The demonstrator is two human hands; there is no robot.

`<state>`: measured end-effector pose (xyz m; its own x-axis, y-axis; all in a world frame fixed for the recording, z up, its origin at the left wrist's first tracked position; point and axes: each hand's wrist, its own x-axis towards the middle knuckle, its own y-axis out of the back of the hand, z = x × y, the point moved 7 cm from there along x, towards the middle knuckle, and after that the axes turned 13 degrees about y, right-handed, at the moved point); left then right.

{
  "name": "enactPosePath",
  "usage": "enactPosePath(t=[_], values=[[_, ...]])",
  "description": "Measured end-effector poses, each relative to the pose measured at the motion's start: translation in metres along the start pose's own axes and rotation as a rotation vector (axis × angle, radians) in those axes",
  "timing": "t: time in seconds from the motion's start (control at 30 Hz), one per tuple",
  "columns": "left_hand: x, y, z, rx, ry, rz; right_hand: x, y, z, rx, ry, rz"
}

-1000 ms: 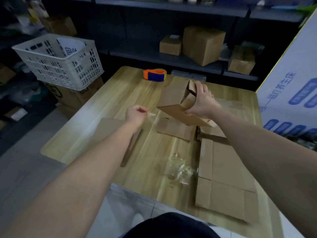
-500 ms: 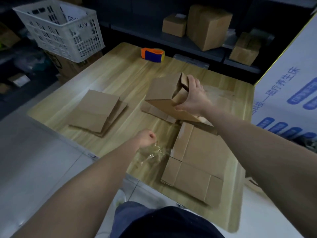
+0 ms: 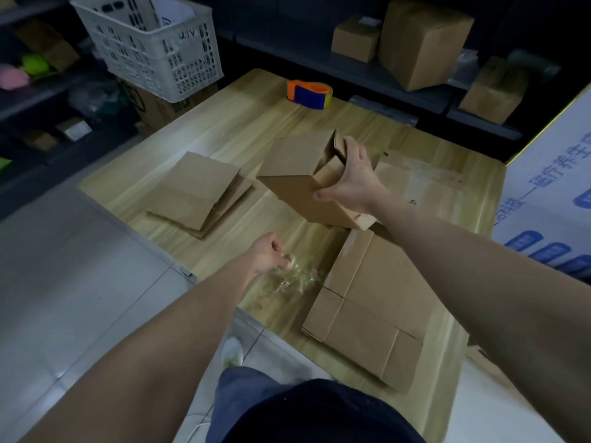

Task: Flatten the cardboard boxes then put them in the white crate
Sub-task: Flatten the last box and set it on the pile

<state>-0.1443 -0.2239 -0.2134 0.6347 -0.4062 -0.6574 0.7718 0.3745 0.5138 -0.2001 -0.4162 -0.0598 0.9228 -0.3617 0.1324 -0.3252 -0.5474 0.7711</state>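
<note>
My right hand (image 3: 353, 180) grips an unflattened cardboard box (image 3: 297, 174) by its open end, holding it tilted above the middle of the wooden table (image 3: 243, 123). My left hand (image 3: 267, 255) is closed, pinching a crumpled wad of clear tape (image 3: 294, 278) near the table's front edge. A flattened box (image 3: 374, 308) lies at the front right. A stack of flattened boxes (image 3: 201, 190) lies at the left. The white crate (image 3: 150, 43) stands beyond the table's far left corner on a carton, with a flat sheet inside.
An orange and blue tape dispenser (image 3: 308, 93) sits at the table's far edge. Dark shelves behind hold several closed cardboard boxes (image 3: 422, 39). A large white carton with blue print (image 3: 556, 193) stands at the right. Tiled floor lies to the left.
My left hand pulled back from beside the box to the front edge with a strip of clear tape, onto the tape wad. My right hand kept hold of the box.
</note>
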Motion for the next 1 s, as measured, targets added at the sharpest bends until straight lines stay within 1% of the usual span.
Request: enactPosePath(t=[0.07, 0.13, 0.17, 0.2, 0.33, 0.57, 0.63, 0.73, 0.87, 0.97, 1.0], values=[[0.001, 0.003, -0.002, -0.035, 0.034, -0.045, 0.003, -0.008, -0.006, 0.005, 0.018, -0.019], [0.000, 0.006, -0.002, -0.258, 0.070, -0.155, 0.005, -0.015, -0.013, 0.005, 0.040, -0.035], [-0.001, 0.008, -0.002, -0.356, 0.078, -0.185, 0.007, -0.017, -0.016, 0.008, 0.047, -0.041], [-0.001, 0.013, -0.002, -0.396, 0.075, -0.169, 0.008, -0.020, -0.018, 0.013, 0.052, -0.047], [-0.002, 0.031, -0.005, -0.418, 0.064, 0.038, 0.009, -0.024, -0.024, 0.026, 0.064, -0.053], [-0.004, 0.022, 0.001, -0.385, 0.131, 0.105, 0.006, -0.022, -0.021, 0.011, 0.036, -0.042], [-0.004, 0.016, 0.004, -0.360, 0.141, 0.101, 0.002, -0.023, -0.017, 0.008, 0.019, -0.048], [-0.005, 0.007, 0.008, -0.311, 0.163, 0.036, -0.003, -0.025, -0.013, 0.007, -0.007, -0.046], [-0.009, 0.006, 0.007, -0.367, 0.181, -0.042, -0.006, -0.024, -0.015, 0.037, -0.012, -0.026], [-0.014, 0.009, 0.006, -0.358, 0.150, -0.035, -0.007, -0.025, -0.018, 0.025, -0.008, -0.029], [-0.016, 0.007, 0.006, -0.375, 0.139, -0.067, -0.008, -0.025, -0.019, 0.023, -0.008, -0.033]])
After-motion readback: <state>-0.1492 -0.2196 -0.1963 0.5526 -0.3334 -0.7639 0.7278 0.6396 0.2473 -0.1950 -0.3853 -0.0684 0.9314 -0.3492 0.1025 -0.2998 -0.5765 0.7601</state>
